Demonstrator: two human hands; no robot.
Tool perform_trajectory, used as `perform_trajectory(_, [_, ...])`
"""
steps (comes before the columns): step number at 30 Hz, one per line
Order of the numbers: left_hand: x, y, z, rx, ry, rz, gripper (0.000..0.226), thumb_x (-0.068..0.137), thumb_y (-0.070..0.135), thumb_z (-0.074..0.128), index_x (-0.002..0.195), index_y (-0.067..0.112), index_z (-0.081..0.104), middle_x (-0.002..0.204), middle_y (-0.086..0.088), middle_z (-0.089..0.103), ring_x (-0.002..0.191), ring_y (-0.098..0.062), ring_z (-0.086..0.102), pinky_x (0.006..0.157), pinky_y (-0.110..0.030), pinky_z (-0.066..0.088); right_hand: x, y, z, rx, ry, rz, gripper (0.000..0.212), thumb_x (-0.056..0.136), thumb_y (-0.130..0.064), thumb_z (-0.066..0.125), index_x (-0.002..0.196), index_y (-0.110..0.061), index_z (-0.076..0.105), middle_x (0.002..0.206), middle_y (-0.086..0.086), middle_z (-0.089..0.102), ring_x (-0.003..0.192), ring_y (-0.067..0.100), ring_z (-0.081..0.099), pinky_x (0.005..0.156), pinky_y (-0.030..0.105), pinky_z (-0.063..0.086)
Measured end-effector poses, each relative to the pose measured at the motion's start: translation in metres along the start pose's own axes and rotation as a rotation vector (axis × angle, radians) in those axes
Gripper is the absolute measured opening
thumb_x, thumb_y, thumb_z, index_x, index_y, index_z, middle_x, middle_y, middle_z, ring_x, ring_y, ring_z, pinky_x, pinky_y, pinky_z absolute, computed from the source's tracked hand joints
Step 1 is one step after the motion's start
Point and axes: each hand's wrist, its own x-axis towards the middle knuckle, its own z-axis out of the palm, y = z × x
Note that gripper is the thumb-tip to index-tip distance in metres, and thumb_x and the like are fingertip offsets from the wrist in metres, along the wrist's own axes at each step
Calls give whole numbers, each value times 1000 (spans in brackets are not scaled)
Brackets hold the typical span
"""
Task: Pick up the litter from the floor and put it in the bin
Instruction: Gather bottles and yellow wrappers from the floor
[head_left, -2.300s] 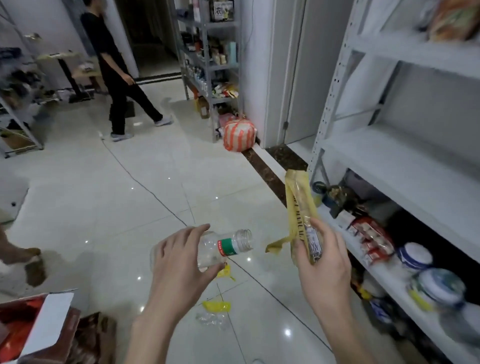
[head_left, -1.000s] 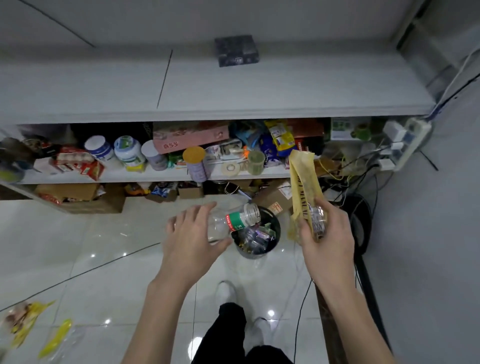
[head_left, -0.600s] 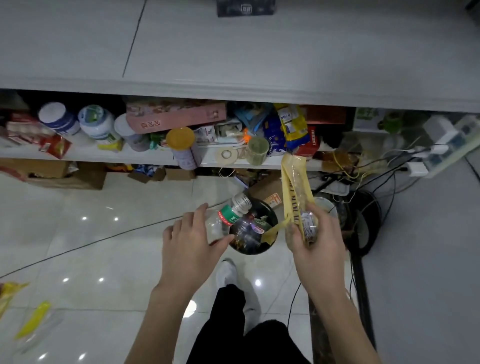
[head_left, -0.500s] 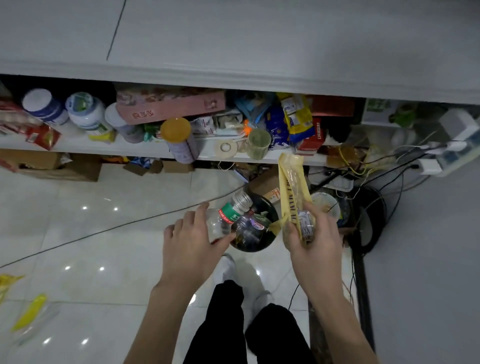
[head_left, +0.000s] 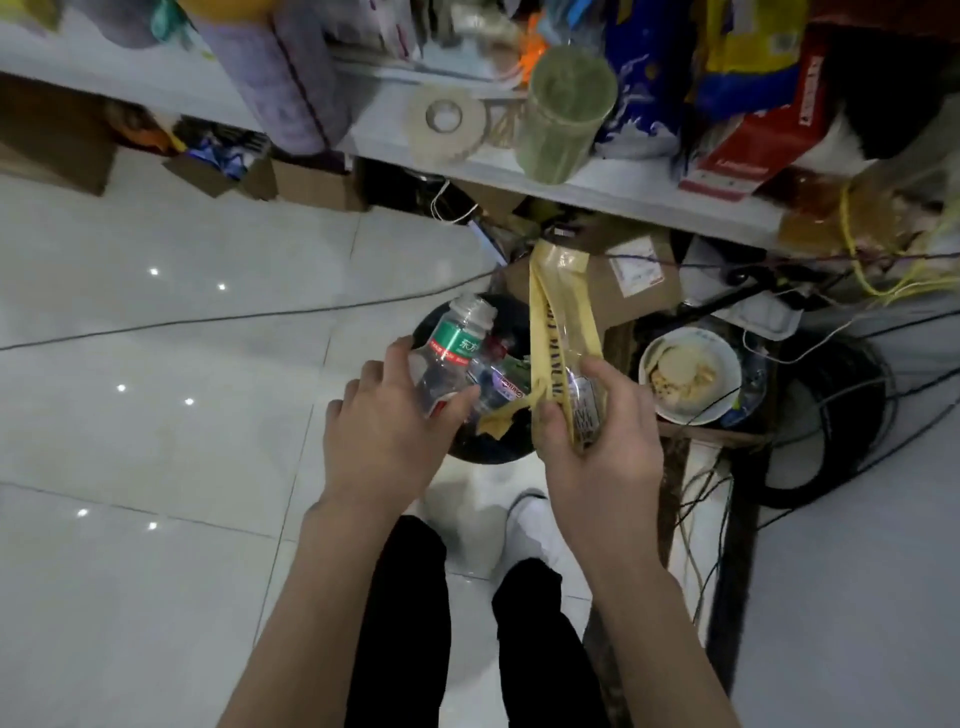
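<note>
The green label of the clear bottle (head_left: 451, 347) carries white Chinese characters, too blurred to read. The yellow wrapper (head_left: 555, 343) shows dark capitals, not legible. White lettering on the red box (head_left: 759, 140) is blurred.

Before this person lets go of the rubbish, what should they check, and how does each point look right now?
1. Left hand grips the clear plastic bottle with green label: ok.
2. Right hand grips the yellow plastic wrapper: ok.
3. Bottle over the round black bin: ok.
4. Wrapper over the bin: cannot tell; its top leans beyond the rim.
5. Room left in the bin: cannot tell; litter already inside.
6. White bowl of leftovers beside the bin, out of the way: ok.
</note>
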Motion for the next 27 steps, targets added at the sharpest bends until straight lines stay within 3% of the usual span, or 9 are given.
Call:
perform_trajectory(2, [20,-9,35,-19,-2,-38,83,81,73,50,143,19,35,129,-12,58,116,-35,56,94,-47,45,9,30,29,-38,-6,-24,44,93,-19,71,133,-9,56,124,5,56,113,8,54,95,2,34])
perform_trajectory(7, [72,-29,105,-140,-8,-95,89,82,68,56,147,13,30,136,-14,53,123,-35,51,97,-49,45,33,86,87,-69,-153,71,47,93,-31,69,136,-27,50,132,-5,47,110,-2,43,90,-4,29])
perform_trajectory(8, [79,-32,115,-175,-10,-92,89,82,67,57,147,12,30,136,-14,52,124,-35,50,98,-50,45,37,95,96,-94,-172,61,50,92,-34,69,137,-29,49,133,-5,45,110,0,43,95,2,33])
perform_trajectory(11, [91,-42,133,-170,-32,-60,81,86,62,57,146,12,33,135,-13,52,122,-33,51,98,-50,45,47,113,111,-205,-200,37,54,89,-42,70,138,-31,49,141,1,41,122,20,49,105,43,45])
perform_trajectory(13, [90,-50,131,-112,-41,-34,73,90,59,54,145,14,35,133,-11,52,120,-32,52,97,-49,46,52,116,110,-223,-174,32,51,89,-39,70,136,-29,52,141,4,42,127,24,49,105,50,45])
perform_trajectory(17, [71,-58,97,-80,-37,6,65,93,54,53,143,15,39,131,-11,54,117,-31,53,96,-45,45,50,94,90,-202,-175,5,48,92,-33,68,137,-24,54,139,4,44,126,21,50,105,32,42])
perform_trajectory(22, [35,-35,15,-80,3,23,65,93,56,48,144,16,40,137,-8,51,122,-31,51,100,-45,42,46,24,47,-167,-144,-108,45,91,-25,70,133,-16,57,131,3,49,121,23,53,104,34,43])
perform_trajectory(27, [-20,11,-93,-92,118,67,61,94,53,49,144,19,42,138,-6,51,123,-29,50,102,-44,41,34,-80,-26,-131,-200,-170,45,96,-35,62,138,-23,53,133,-5,45,127,13,47,104,21,34])
